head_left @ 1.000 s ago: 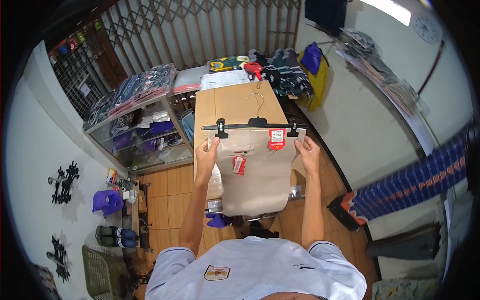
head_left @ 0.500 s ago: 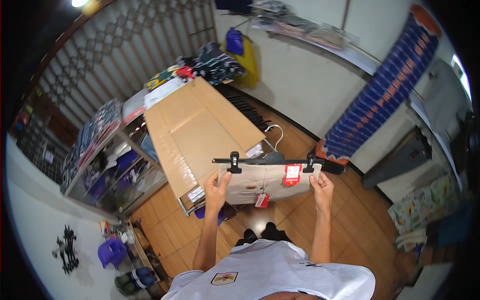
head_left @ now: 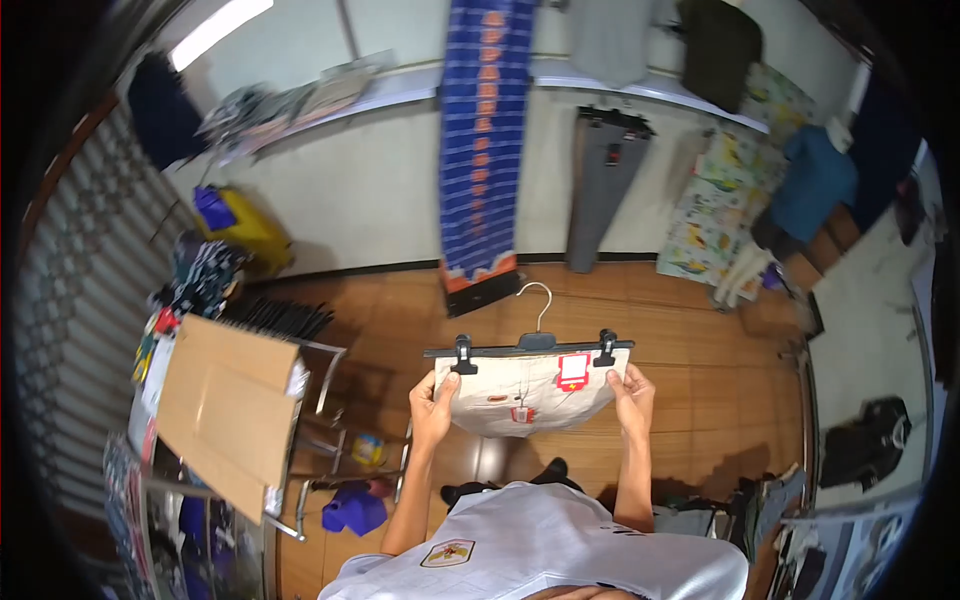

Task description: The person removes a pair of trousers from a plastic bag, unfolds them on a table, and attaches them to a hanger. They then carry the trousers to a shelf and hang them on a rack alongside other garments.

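Observation:
Beige trousers (head_left: 535, 398) hang by their top edge from a black clip hanger (head_left: 535, 345) with a pale metal hook. Two black clips grip the fabric near its ends. A red-edged tag and a smaller red tag dangle on the front. My left hand (head_left: 431, 408) pinches the trousers' left side just below one clip, thumb in front. On the opposite side my right hand (head_left: 632, 400) pinches them below the other clip. The fingers behind the fabric are partly hidden, and so is the lower part of the trousers.
A cardboard-topped table (head_left: 225, 400) with metal legs stands at left, a purple bag (head_left: 354, 510) on the floor beside it. Ahead, a tall blue banner (head_left: 487, 150) and grey trousers (head_left: 605, 190) hang on the wall. Folded clothes (head_left: 300, 105) lie on the wall shelf.
My view has turned to the right, so the table now sits further left and the banner is straight ahead. Both hands keep their hold on the trousers and hanger.

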The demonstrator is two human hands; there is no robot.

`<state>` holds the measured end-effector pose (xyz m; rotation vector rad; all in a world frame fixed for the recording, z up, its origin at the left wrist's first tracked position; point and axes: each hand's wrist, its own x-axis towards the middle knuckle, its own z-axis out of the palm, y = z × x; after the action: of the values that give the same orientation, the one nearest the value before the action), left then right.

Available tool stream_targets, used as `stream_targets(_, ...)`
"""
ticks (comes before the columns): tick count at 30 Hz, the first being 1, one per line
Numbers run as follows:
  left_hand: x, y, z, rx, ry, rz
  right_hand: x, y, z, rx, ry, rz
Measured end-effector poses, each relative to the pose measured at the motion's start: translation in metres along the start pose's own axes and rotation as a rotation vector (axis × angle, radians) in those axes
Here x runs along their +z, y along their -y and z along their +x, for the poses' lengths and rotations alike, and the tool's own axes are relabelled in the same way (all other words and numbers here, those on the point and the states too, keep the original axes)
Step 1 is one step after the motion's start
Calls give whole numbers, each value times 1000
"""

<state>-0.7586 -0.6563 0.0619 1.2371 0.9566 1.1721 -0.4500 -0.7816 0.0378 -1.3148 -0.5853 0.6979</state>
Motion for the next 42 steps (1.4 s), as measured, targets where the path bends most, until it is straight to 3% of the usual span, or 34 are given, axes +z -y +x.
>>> stream_targets(10,225,51,5,-80,265,-34,-201,22,39,-63,-305,-39)
stream_targets(23,440,101,91,-129,539,-62,-334,26,130,-51,-606,-89)
stream_targets(30,575,137,182,-224,650,-15,-399,37,239,-74,-709,-86)
stream_targets(34,661,138,238,-108,706,-52,-434,59,312,-123,-744,-117)
stream_targets(42,786,141,308,-157,783,-101,-504,68,432,-143,-717,-39)
